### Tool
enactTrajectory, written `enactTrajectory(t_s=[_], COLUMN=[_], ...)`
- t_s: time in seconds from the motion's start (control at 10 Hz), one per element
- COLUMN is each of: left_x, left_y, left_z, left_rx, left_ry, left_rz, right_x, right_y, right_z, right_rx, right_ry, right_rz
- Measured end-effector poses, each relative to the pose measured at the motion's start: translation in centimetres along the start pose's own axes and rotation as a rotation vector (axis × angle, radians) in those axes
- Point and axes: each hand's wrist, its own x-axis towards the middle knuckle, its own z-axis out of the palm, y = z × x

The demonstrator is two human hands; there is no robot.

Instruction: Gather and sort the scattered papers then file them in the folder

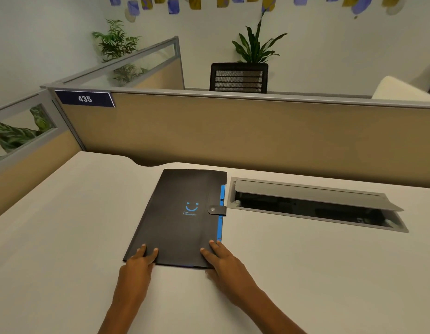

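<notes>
Left hand flat, fingers spread, pressing near-left corner of folder. Right hand flat too, fingers spread over near-right corner, by blue tabs. Neither hand pinching anything. Folder black, closed, strap snapped across right edge, blue smile print on cover. Folder lies mid-desk, long side running away from person. Cable hatch just right of folder, lid tilted up. Tan partition behind desk, sign "435" at its left end. No loose papers in view.
</notes>
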Motion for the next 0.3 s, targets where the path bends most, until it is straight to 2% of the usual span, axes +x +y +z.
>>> enactTrajectory(t_s=[0.1, 0.2, 0.3], left_x=[-0.4, -0.7, -0.4], left_y=[0.1, 2.5, 4.9], left_z=[-0.2, -1.7, -2.9], left_rx=[-0.043, -0.04, -0.046], left_ry=[-0.008, 0.016, 0.073], left_rz=[-0.045, -0.075, 0.025], right_x=[-1.8, -6.8, -10.9], right_y=[-0.1, 1.8, 3.0], right_z=[-2.6, -9.5, -14.8], right_rx=[0.206, 0.433, 0.583], right_ry=[0.085, 0.505, 0.797], right_rz=[0.063, 0.145, 0.083])
